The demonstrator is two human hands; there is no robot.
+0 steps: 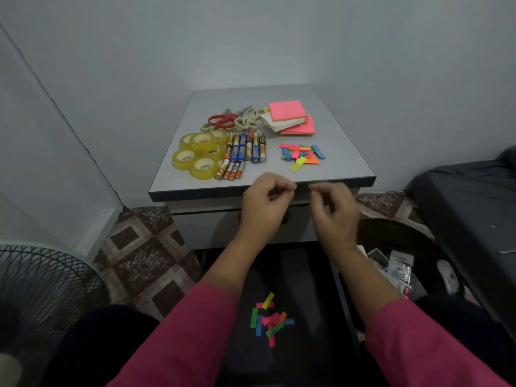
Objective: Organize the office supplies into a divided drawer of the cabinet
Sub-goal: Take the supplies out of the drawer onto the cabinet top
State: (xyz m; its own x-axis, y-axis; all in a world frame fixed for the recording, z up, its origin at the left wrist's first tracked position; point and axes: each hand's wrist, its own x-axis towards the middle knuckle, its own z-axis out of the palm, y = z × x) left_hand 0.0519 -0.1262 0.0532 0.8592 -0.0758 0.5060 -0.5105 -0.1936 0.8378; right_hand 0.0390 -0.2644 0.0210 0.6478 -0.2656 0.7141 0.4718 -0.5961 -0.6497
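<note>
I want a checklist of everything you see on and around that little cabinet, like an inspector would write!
surface: grey cabinet top, supplies laid in groups.
job's things: tape rolls; batteries; scissors; sticky note pads; coloured flags on top; more loose flags on the dark surface below the hands. Drawer looks closed.
clutter: bin of wrappers at right.
grippers: left hand and right hand near the front edge, fingers curled; blurred, holding unclear.
cables: nothing seen.
surroundings: fan, tiled floor, plain walls.
</note>
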